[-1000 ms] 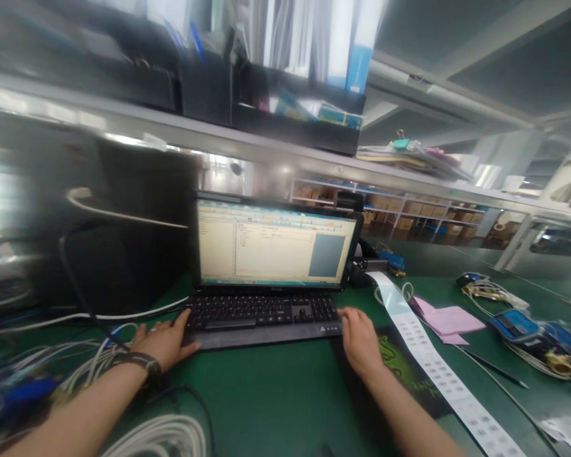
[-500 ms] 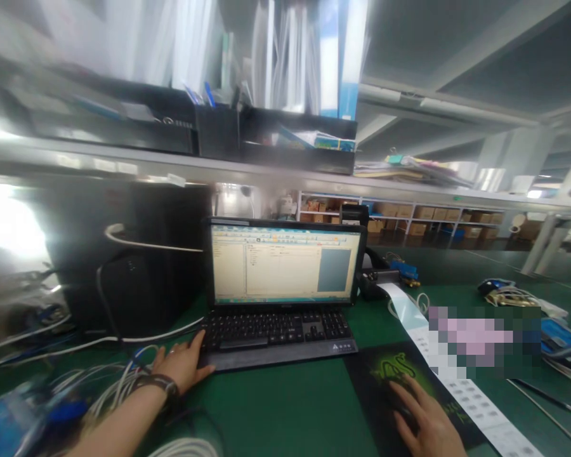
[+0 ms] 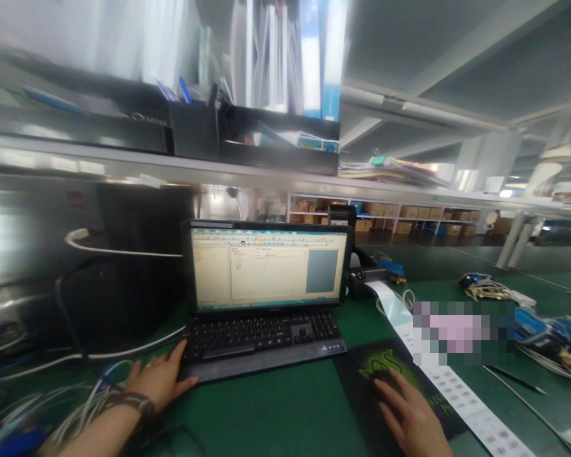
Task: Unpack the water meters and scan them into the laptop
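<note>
My left hand (image 3: pixel 158 381) rests at the left end of a black keyboard (image 3: pixel 271 343), thumb and fingers apart, holding nothing. A wristband circles that wrist. My right hand (image 3: pixel 412 409) is wrapped over a dark computer mouse (image 3: pixel 384 383), which it mostly covers. Under the mouse lies a black mouse pad (image 3: pixel 356 387) with a green design. Behind the keyboard stands a monitor (image 3: pixel 266 270) showing a program window with a grey-blue panel; its text is too small to read.
A long printed label strip (image 3: pixel 450 381) runs from a black device (image 3: pixel 361 285) across the pad's right side. Bundled white cables (image 3: pixel 83 406) lie by my left forearm. A black computer case (image 3: pixel 137 266) stands left. A shelf (image 3: pixel 247 170) with folders hangs above. Blue tools (image 3: pixel 530 327) lie right.
The whole view has shifted, so the monitor, keyboard and both hands appear farther left. Both hands keep their places, the left at the keyboard and the right on the mouse.
</note>
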